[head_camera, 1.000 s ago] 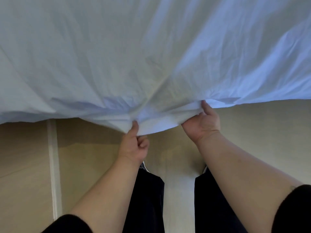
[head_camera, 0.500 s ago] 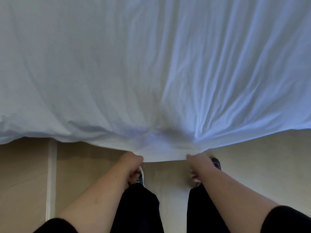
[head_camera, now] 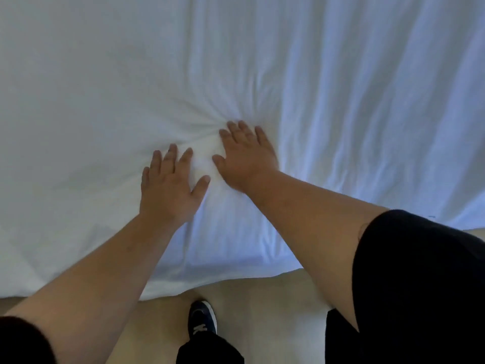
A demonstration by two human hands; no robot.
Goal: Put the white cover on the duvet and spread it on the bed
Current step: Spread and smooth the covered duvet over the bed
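Both hands flat on the cloth, no grip closed round anything: left hand [head_camera: 168, 185] lies palm down w/ fingers spread, right hand [head_camera: 246, 156] just beside it and a bit farther in, also palm down, fingers straight. Thumbs nearly meet across a small raised ridge of fabric between them.

Nearest the person: pale floor [head_camera: 275, 311], one dark shoe [head_camera: 203, 320], dark trouser legs. Just past that, the near edge of the covered duvet [head_camera: 236, 264] hangs over the side of the bed; the bed itself is hidden under it, so can't tell how far the overhang goes.

Farther in, creases fan out from the right fingertips like spokes, so the cover bunches under light pressure. Long parallel folds run away on the right side; left side looks smoother. Far edge not in view.

Handling, as a judgement: soft, limp, light per area but bulky overall; the thin cover prob. slides over the filling, so palms pushing move the top layer and leave the inside lumpy. Not fragile. Flat hands are ok for stroking out wrinkles, working from the middle outward. For real shifting, better to pinch the hem or a corner through both layers, cover + filling together, then lift and shake rather than drag. The right-hand folds look like the part most in need of a tug from that edge.
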